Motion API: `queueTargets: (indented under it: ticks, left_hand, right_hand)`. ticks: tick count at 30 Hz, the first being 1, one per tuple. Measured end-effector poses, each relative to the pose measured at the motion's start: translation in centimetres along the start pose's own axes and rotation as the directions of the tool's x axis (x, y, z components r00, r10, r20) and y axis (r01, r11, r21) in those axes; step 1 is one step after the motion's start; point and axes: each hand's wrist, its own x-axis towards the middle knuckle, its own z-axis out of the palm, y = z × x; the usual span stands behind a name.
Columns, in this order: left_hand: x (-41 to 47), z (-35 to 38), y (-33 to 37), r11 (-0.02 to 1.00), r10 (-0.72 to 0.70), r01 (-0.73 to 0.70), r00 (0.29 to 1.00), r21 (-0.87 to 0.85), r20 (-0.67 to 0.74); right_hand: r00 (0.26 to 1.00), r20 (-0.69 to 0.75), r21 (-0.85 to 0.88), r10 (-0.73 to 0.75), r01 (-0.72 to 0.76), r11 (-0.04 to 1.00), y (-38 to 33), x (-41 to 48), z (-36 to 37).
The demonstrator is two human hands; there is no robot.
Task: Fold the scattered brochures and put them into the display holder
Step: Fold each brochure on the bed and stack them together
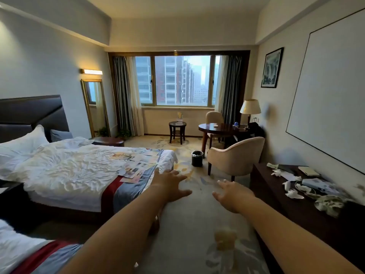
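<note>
Several brochures (136, 164) lie unfolded and scattered across the foot of the far bed (75, 171), some hanging over its edge. A clear display holder (179, 117) with something yellowish in it stands on the small round side table (177, 124) under the window. My left hand (171, 184) reaches forward with fingers spread, just right of the bed's corner and close to the nearest brochures. My right hand (231, 194) is stretched out over the carpet, palm down, fingers apart. Both hands hold nothing.
A beige armchair (235, 157) and a black waste bin (197, 158) stand ahead on the patterned carpet. A dark desk (296, 206) along the right wall carries crumpled tissues, a box and cables. A round table with lamp sits at far right. A second bed's corner (29, 252) is bottom left.
</note>
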Motion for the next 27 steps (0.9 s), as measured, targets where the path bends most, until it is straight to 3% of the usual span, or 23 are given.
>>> queueTargets:
  ticks: [5, 14, 27]
  left_hand:
    - [7.7, 0.8, 0.3, 0.981, 0.049, -0.034, 0.996, 0.191, -0.077]
    - [27.1, 2.5, -5.7, 1.0, -0.005, 0.005, 0.997, 0.007, -0.071]
    - [51.6, 2.2, -15.8, 0.996, 0.054, -0.053, 0.999, 0.073, -0.011]
  right_hand:
    - [0.997, 0.063, 0.031, 0.044, -0.046, 0.998, 3.0, 7.2, -0.1]
    - [1.0, -0.003, 0.014, -0.03, 0.03, 0.999, 3.6, 25.3, -2.8]
    - [0.995, -0.055, 0.097, 0.078, -0.072, 0.993, 5.3, 49.2, -7.9]
